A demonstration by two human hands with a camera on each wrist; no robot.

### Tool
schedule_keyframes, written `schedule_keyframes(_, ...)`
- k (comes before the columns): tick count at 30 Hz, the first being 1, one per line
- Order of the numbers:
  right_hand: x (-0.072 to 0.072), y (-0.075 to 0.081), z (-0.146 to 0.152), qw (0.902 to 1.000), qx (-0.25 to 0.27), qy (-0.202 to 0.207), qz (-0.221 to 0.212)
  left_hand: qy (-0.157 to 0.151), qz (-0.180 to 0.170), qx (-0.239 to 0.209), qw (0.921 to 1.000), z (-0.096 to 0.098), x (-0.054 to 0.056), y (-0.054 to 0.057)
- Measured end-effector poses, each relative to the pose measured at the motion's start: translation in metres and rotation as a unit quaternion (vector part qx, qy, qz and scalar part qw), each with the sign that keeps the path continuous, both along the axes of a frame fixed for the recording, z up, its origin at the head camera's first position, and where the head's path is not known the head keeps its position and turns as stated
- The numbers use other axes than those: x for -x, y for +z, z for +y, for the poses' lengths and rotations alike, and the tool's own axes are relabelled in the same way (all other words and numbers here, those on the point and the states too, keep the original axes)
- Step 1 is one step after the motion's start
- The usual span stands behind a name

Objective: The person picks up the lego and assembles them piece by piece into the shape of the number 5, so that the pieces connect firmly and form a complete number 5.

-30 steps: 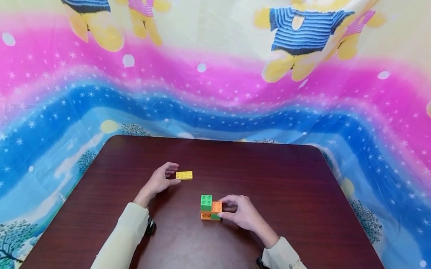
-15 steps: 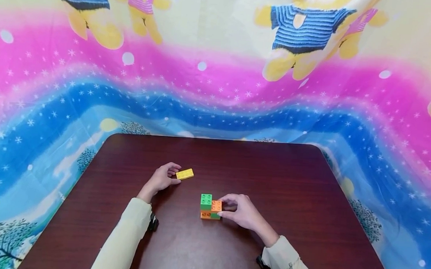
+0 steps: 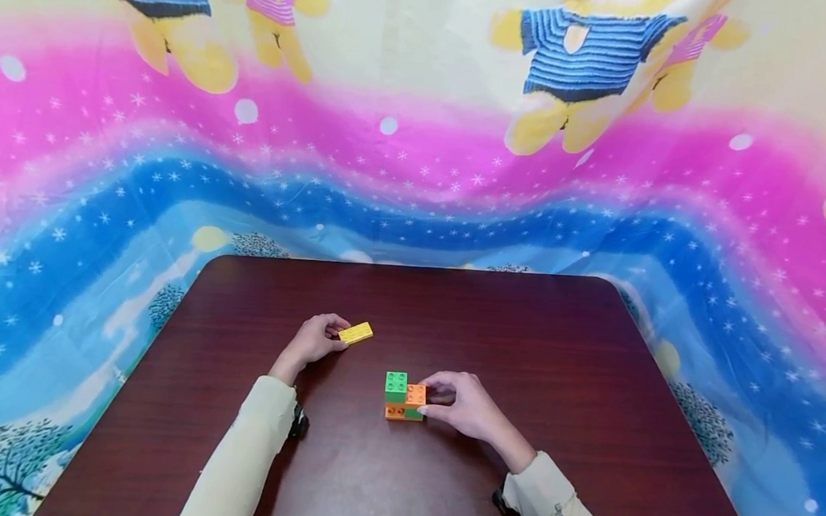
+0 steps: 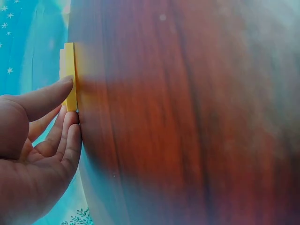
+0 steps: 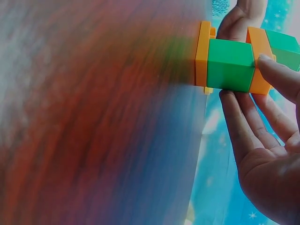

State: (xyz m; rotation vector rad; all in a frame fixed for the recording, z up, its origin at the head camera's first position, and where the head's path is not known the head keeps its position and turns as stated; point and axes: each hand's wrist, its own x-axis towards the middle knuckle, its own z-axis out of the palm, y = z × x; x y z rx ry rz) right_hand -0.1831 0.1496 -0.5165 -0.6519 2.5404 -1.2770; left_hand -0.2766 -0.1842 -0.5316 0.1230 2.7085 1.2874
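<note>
L hand (image 3: 314, 340) pinching yellow brick (image 3: 357, 333) at its 9 o'clock end, L thumb (image 4: 56, 93) on the near edge. Brick's long axis points ~2 o'clock — can't tell if it's off the table (image 3: 399, 478). Pos: approx 11 o'clock from brick stack (image 3: 404, 399), a bit apart. R hand (image 3: 466, 405) gripping stack at 3 o'clock side, R thumb (image 5: 281, 77) on orange plate (image 5: 258, 44). Stack upright — btm to top: orange base (image 5: 202, 56), green block (image 5: 230, 64), that plate, then top green block (image 5: 284, 46) on its 9 o'clock half. Bear-print cloth (image 3: 419, 156) at 12.
</note>
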Motion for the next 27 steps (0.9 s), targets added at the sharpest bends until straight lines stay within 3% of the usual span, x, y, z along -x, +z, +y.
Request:
schedule_keyframes(11, -0.001, 0.002, -0.001, 0.9998, -0.010, -0.008, -0.014, -0.003, -0.015, -0.003, 0.9999, 0.001, -0.005, 0.005)
schedule_keyframes(27, -0.002, 0.002, 0.001, 0.9999, -0.014, -0.006, 0.000, -0.030, 0.022, -0.009, 0.9993, 0.010, -0.015, 0.014)
